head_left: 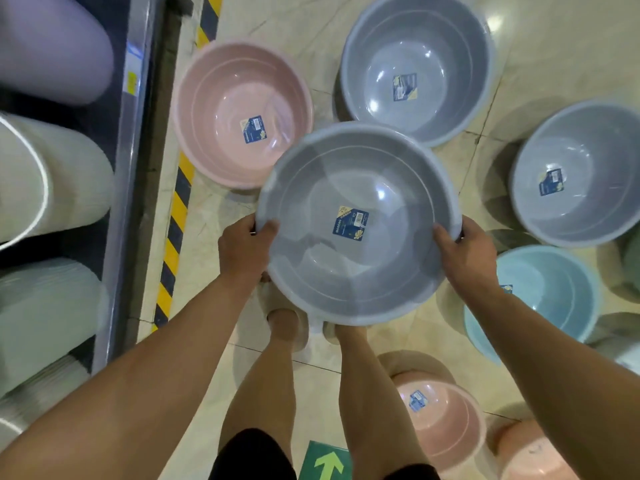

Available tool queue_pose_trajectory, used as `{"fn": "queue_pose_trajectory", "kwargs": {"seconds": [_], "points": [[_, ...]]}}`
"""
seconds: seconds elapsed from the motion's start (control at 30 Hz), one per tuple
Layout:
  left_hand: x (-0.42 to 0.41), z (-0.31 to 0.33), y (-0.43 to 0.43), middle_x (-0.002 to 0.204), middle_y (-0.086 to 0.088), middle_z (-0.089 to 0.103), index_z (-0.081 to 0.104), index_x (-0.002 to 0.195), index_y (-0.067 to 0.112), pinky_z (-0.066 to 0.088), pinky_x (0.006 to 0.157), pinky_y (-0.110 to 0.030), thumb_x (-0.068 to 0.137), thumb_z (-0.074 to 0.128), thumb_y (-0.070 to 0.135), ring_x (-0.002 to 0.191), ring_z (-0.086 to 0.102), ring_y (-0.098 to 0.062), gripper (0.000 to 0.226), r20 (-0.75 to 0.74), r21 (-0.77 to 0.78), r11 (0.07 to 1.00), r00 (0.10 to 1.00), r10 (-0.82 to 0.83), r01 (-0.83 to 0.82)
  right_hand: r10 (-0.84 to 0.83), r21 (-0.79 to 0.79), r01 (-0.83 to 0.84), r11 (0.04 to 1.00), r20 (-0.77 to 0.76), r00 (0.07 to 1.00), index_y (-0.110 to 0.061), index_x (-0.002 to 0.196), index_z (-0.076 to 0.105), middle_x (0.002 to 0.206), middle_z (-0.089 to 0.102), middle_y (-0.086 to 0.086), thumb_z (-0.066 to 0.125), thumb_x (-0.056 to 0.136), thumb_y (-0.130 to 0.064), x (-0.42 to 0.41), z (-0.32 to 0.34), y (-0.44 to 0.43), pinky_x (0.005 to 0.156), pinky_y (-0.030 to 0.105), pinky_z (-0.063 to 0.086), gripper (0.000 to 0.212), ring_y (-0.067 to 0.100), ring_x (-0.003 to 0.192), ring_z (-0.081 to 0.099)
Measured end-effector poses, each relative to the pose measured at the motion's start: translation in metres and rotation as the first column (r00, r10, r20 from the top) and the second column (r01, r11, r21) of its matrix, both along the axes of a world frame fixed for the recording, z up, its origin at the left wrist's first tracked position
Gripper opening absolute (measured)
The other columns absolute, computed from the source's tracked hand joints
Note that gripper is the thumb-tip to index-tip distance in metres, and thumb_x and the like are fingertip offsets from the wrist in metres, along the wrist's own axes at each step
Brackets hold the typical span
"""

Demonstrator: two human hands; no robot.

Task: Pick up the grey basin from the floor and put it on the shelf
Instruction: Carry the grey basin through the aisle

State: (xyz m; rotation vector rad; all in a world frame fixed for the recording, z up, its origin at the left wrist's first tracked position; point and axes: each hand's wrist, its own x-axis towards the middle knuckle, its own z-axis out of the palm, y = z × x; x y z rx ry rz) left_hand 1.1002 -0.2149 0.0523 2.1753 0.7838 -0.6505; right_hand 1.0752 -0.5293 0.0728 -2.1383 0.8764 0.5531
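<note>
Both hands, left hand (pixel 247 244) and right hand (pixel 465 251), grip the grey basin (pixel 358 223) by opposite rims, held above the floor, shelf (pixel 128 168) at left; likely light, stiff, smooth plastic

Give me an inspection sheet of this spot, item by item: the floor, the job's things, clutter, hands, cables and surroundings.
Surface: glossy beige tiled floor, black-and-yellow hazard tape along the shelf.
Job's things: grey basin lifted clear of the floor, blue label inside; shelf at left holds stacked pale basins.
Clutter: pink basin, two more grey basins, light blue basin, further pink basins on the floor.
Grippers: left hand and right hand grip opposite rims.
Cables: nothing seen.
Surroundings: green arrow sticker on the floor.
</note>
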Motion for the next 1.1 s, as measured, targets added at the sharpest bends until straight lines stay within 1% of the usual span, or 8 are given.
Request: {"fn": "queue_pose_trajectory", "kwargs": {"seconds": [0.13,0.2,0.33,0.5,0.63,0.77,0.97,1.1], "points": [[0.016,0.047,0.012,0.066,0.001,0.060,0.067,0.074,0.015,0.040,0.056,-0.029,0.089,0.069,0.039,0.064,0.052,-0.020,0.028,0.067,0.000,0.997,0.994,0.083,-0.083,0.070,-0.006,-0.070,0.998,0.059,0.996,-0.011,0.109,0.066,0.088,0.063,0.005,0.060,0.096,-0.025,0.028,0.048,0.006,0.064,0.028,0.038,0.020,0.027,0.082,0.058],[0.024,0.066,0.021,0.065,0.001,0.059,0.067,0.074,0.018,0.040,0.057,-0.028,0.087,0.071,0.041,0.066,0.053,-0.022,0.027,0.111,-0.014,0.992,0.986,0.128,-0.127,0.115,-0.015,-0.114,0.993,0.094,0.989,-0.011,0.108,0.066,0.087,0.061,0.005,0.059,0.097,-0.024,0.041,0.069,0.012,0.059,0.027,0.037,0.019,0.027,0.080,0.056],[0.038,0.094,0.039,0.076,-0.004,0.065,0.074,0.096,0.011,0.039,0.058,-0.027,0.092,0.071,0.037,0.073,0.059,-0.024,0.026,0.170,0.022,0.986,0.973,0.158,-0.164,0.157,-0.009,-0.157,0.988,0.142,0.977,-0.011,0.116,0.067,0.089,0.064,0.003,0.059,0.098,-0.027,0.070,0.090,0.030,0.071,0.029,0.039,0.025,0.025,0.082,0.058],[0.061,0.091,0.075,0.088,-0.005,0.064,0.070,0.107,0.006,0.039,0.063,-0.025,0.095,0.069,0.031,0.082,0.059,-0.023,0.027,0.195,0.040,0.975,0.958,0.209,-0.220,0.233,-0.006,-0.236,0.972,0.179,0.956,-0.018,0.118,0.069,0.094,0.069,0.003,0.058,0.098,-0.032,0.113,0.088,0.067,0.075,0.031,0.044,0.027,0.027,0.086,0.063],[0.083,0.074,0.113,0.079,-0.007,0.063,0.069,0.094,0.006,0.049,0.069,-0.036,0.092,0.070,0.037,0.082,0.063,-0.033,0.031,0.160,0.040,0.964,0.954,0.254,-0.263,0.254,-0.021,-0.255,0.967,0.190,0.948,-0.016,0.110,0.072,0.088,0.069,0.005,0.061,0.096,-0.028,0.150,0.075,0.106,0.072,0.033,0.046,0.021,0.027,0.082,0.063],[0.108,0.065,0.146,0.071,0.002,0.059,0.061,0.077,0.015,0.042,0.056,-0.026,0.093,0.068,0.035,0.068,0.059,-0.019,0.026,0.130,0.001,0.964,0.955,0.265,-0.267,0.260,-0.025,-0.260,0.965,0.178,0.949,-0.013,0.102,0.073,0.082,0.071,0.009,0.063,0.093,-0.025,0.181,0.057,0.140,0.071,0.037,0.052,0.018,0.031,0.079,0.064],[0.146,0.042,0.186,0.077,0.010,0.058,0.063,0.097,0.017,0.037,0.052,-0.020,0.095,0.065,0.030,0.068,0.051,0.000,0.013,0.073,0.021,0.977,0.975,0.210,-0.212,0.233,0.011,-0.237,0.971,0.140,0.962,-0.015,0.099,0.073,0.078,0.068,0.003,0.065,0.092,-0.026,0.217,0.023,0.180,0.069,0.031,0.046,0.016,0.028,0.081,0.064],[0.159,0.009,0.201,0.086,0.003,0.063,0.066,0.102,0.015,0.038,0.055,-0.017,0.097,0.063,0.037,0.072,0.054,-0.001,0.022,0.076,0.027,0.979,0.977,0.200,-0.202,0.241,-0.012,-0.241,0.970,0.135,0.961,-0.015,0.111,0.074,0.085,0.069,0.003,0.064,0.094,-0.027,0.234,-0.011,0.195,0.072,0.028,0.045,0.023,0.024,0.083,0.064]]}}
